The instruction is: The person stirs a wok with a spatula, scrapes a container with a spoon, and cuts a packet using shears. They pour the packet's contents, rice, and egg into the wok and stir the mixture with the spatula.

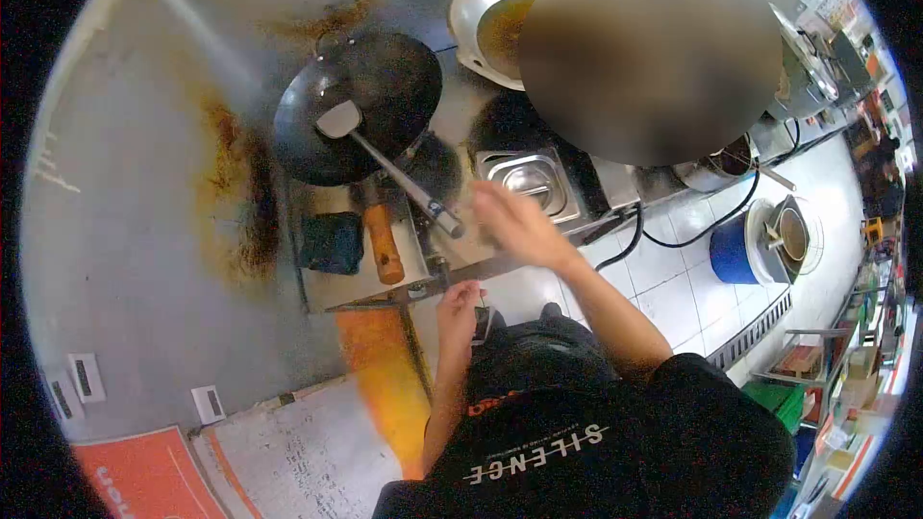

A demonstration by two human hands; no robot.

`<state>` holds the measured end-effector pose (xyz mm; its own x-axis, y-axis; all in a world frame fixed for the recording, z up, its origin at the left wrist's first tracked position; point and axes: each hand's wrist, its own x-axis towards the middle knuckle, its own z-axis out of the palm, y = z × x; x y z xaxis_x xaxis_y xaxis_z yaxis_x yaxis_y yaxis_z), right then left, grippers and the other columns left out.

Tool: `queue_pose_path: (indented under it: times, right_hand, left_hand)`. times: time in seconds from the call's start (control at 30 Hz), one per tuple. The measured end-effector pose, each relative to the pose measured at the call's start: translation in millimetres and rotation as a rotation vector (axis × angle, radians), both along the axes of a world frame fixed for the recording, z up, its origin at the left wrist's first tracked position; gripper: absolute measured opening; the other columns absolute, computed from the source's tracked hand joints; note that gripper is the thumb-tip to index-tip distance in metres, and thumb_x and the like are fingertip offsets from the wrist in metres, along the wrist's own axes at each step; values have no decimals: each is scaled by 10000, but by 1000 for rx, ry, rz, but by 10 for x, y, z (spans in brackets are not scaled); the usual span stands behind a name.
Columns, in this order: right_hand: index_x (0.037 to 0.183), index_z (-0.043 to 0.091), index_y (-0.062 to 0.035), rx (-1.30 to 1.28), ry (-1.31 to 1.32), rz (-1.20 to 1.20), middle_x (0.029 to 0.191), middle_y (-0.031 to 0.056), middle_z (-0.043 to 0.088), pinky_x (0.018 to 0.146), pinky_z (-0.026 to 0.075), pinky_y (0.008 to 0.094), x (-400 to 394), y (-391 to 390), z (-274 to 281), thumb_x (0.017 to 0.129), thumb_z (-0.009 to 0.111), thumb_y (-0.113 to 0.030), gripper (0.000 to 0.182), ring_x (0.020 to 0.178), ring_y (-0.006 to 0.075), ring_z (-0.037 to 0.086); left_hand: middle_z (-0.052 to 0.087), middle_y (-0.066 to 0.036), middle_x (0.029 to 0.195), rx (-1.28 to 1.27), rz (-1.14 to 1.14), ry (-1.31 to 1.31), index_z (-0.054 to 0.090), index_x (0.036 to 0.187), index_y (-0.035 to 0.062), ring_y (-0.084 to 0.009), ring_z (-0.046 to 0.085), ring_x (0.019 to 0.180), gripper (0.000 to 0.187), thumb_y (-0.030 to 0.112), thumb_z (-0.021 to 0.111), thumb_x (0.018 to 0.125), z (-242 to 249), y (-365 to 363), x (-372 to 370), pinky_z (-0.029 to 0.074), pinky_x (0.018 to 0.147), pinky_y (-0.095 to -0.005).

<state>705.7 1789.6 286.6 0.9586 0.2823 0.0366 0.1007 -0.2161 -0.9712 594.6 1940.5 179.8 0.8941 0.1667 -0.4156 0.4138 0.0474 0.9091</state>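
My right hand (519,224) reaches over the front of the stove with its fingers stretched out, slightly blurred and holding nothing visible. Just left of its fingertips is the handle end of a wok spatula (399,176), whose blade rests in a black wok (385,86). My left hand (460,308) is low by the stove's front edge, its fingers curled. A small dark piece with a pale edge shows beside those fingers; I cannot tell what they hold. The wok's wooden handle (383,245) points toward me, next to a folded dark cloth (332,242).
A lidded steel container (531,185) is set into the counter right of my right hand. Behind it stands a metal pan (471,19) with brownish liquid. A blurred oval hides the back right. On the tiled floor stands a blue bucket (733,252); a black hose (687,242) hangs nearby.
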Motion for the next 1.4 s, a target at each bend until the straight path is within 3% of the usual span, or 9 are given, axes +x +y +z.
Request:
queue_pose_path:
  times: [0.13,0.23,0.5,0.6,0.8,0.97,1.2,1.3,1.4]
  right_hand:
    - [1062,591,-66,-939,-393,-124,1063,160,612,810,465,411,567,-571,-945,828,568,-180,261,1012,322,580]
    - [1069,595,-84,-1020,-524,146,1088,168,588,849,445,422,770,-702,-1417,781,597,-156,297,1076,324,541]
    - [1086,556,-43,-439,-442,-272,980,199,608,774,489,423,282,-1203,-816,800,634,-135,311,889,363,604]
    - [1073,572,8,-289,-353,-494,832,119,631,674,471,280,-259,-1511,-617,813,656,-70,284,736,174,602]
    - [955,579,-86,821,291,-709,729,22,545,502,441,275,-959,-1612,-884,900,545,-163,101,565,138,524]
    - [994,574,-90,1328,373,-539,866,60,607,679,519,355,-1079,-1846,-1847,910,405,-411,372,760,204,603]
    - [1210,535,-54,1542,624,-364,1106,144,606,876,469,451,-382,-1454,-1608,915,406,-483,536,994,276,590]
    - [1271,512,-83,1560,859,-433,1284,139,525,1063,255,520,-68,-1256,-1774,865,403,-611,675,1167,342,482]
    - [1266,507,-53,1401,757,-330,1249,133,548,1035,325,482,142,-1179,-1997,869,391,-615,697,1158,316,497]
  left_hand:
    - [670,-61,940,-62,43,-18,636,1017,6,-135,584,860,240,202,577,892,-277,-118,378,428,813,-272]
    - [635,-66,1092,-129,-40,22,652,1067,76,-178,546,1026,292,240,583,835,-275,-325,752,375,930,-340]
    - [613,-86,1108,-392,101,-1,593,1135,-22,-197,533,1072,391,232,605,838,-812,-929,856,333,970,-303]
    - [616,-82,1089,-407,152,-7,564,1112,-26,-185,539,1038,370,261,602,883,-518,-1127,881,349,937,-307]
    - [595,-64,908,-185,271,26,543,951,5,-166,532,827,267,263,592,900,-1041,-1220,1105,408,758,-324]
    - [577,-74,871,130,113,33,543,955,-3,-157,526,793,261,252,571,910,-255,-728,649,416,708,-311]
    - [607,-63,961,120,132,79,560,1125,22,-151,546,863,277,197,566,910,-222,18,-267,419,763,-301]
    - [612,-59,992,125,153,132,559,1143,40,-153,552,896,282,193,574,907,-79,73,-472,420,790,-299]
    - [616,-69,988,126,180,213,559,1126,37,-155,555,895,271,203,569,912,-55,105,-561,422,784,-298]
